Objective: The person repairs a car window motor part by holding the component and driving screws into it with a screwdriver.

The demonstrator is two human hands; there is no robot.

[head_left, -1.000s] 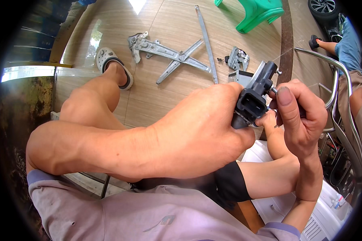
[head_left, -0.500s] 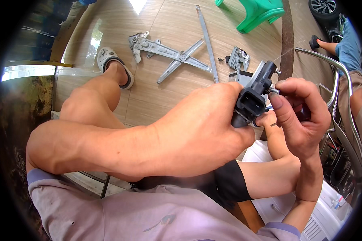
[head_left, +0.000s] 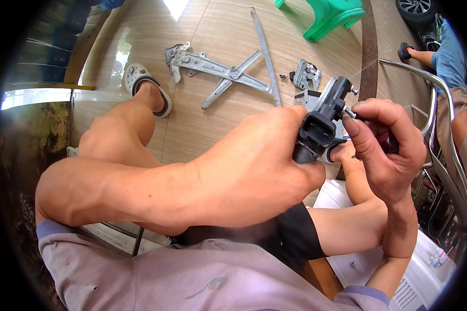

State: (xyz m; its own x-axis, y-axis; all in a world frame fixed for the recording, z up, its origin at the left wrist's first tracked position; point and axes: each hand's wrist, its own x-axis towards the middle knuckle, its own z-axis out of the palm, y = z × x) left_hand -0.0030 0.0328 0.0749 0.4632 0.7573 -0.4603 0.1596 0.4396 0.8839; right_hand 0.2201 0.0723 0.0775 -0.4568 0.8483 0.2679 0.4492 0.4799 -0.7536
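Note:
My left hand [head_left: 275, 160] is wrapped round a small motor with a black plastic housing [head_left: 319, 128], held up in front of me. An open socket in the housing faces me. A metal screw [head_left: 349, 112] sticks out of its right side, and a second screw [head_left: 354, 90] stands out near the top end. The thumb and forefinger of my right hand [head_left: 394, 155] pinch the head of the lower screw. Under the curled fingers of that hand shows a dark red handle [head_left: 388, 142]; what it belongs to is mostly hidden.
On the tiled floor lie a metal window regulator [head_left: 207, 63] with crossed arms and a smaller metal and black part [head_left: 307, 75]. A green stool [head_left: 329, 20] stands beyond. At right are a tubular metal chair frame [head_left: 430, 78] and another person's leg [head_left: 449, 62]. White panelling [head_left: 327, 199] lies below my hands.
The motor in my left hand has shifted slightly left and up, so a little more of the lower screw shows. My right fingers stay at the screw's head.

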